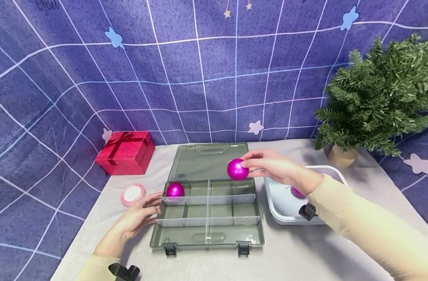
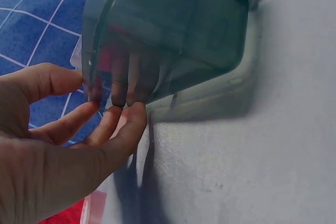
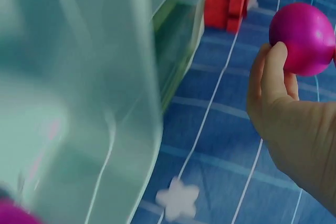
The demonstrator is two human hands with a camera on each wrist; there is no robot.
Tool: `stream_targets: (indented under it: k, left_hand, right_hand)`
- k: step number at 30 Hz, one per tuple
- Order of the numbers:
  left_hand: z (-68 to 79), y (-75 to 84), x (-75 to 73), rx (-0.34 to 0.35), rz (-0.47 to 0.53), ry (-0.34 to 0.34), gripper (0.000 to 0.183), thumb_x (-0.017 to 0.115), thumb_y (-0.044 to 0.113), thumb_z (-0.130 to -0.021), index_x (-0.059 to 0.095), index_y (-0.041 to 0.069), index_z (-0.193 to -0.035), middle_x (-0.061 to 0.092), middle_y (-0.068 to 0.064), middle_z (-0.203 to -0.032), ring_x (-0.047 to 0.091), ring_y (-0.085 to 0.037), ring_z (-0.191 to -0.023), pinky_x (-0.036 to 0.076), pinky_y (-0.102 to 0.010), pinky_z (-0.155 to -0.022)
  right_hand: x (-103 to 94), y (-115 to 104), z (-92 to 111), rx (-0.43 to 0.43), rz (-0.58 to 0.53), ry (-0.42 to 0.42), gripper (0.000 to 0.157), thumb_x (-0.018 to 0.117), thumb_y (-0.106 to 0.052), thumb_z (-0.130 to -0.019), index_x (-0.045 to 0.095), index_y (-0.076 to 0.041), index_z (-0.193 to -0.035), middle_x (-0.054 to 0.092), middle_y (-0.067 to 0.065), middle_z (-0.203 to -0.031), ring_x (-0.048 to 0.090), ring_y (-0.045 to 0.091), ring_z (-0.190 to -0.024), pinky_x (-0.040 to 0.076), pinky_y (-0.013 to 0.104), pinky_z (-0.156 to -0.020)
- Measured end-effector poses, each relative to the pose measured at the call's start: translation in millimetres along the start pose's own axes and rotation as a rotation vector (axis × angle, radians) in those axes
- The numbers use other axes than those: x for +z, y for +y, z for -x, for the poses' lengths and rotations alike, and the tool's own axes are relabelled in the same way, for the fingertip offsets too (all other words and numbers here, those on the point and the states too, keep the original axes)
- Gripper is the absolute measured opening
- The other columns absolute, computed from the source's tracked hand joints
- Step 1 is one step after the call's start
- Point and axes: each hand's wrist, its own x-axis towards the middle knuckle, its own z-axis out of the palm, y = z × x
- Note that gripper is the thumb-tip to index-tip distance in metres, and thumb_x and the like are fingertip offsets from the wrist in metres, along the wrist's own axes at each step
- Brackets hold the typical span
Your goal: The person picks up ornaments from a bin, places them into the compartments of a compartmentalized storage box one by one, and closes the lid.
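My right hand (image 1: 266, 164) pinches a shiny magenta Christmas ball (image 1: 238, 169) above the back right of a grey-green see-through divided storage box (image 1: 235, 246). The right wrist view shows the ball (image 3: 303, 39) between fingertips and thumb, the thumb mostly cut off by the frame. A second magenta ball (image 1: 175, 190) sits in the box's back left compartment. My left hand (image 1: 136, 218) rests its fingertips on the box's left side. In the left wrist view, fingertips (image 2: 137, 109) touch the outer wall (image 2: 173, 51), with the thumb at the rim. The box's lid (image 1: 208, 160) lies folded back.
Right of the box stands a white tub (image 1: 284, 201), another magenta ball (image 1: 297, 192) partly hidden inside it by my arm. A small artificial fir tree (image 1: 372, 97) stands behind. On the left are a red gift box (image 1: 126, 154) and a pink-and-white ribbon roll (image 1: 132, 194).
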Motion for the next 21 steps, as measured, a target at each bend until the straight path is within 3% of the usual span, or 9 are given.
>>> stream_targets:
  k: [10, 21]
  left_hand:
    - [0.8, 1.5, 0.1, 0.002, -0.008, -0.003, 0.069, 0.054, -0.001, -0.094, 0.026, -0.005, -0.157, 0.029, -0.032, -0.157, 0.053, -0.019, -0.116, 0.044, -0.040, -0.094]
    - [-0.6, 1.0, -0.4, 0.000, -0.006, -0.003, 0.069, 0.054, 0.000, -0.095, 0.026, -0.005, -0.158, 0.030, -0.031, -0.157, 0.052, -0.019, -0.116, 0.044, -0.040, -0.095]
  right_hand:
    - [54.6, 4, -32, 0.077, -0.065, -0.019, 0.036, 0.068, -0.004, -0.093, 0.059, 0.012, -0.123, 0.067, 0.020, -0.117, 0.070, 0.024, -0.098, 0.052, 0.038, -0.096]
    - [82.9, 15, -58, 0.125, -0.053, 0.031, 0.038, 0.072, -0.006, -0.090, 0.060, 0.010, -0.123, 0.067, 0.019, -0.117, 0.069, 0.028, -0.104, 0.053, 0.035, -0.094]
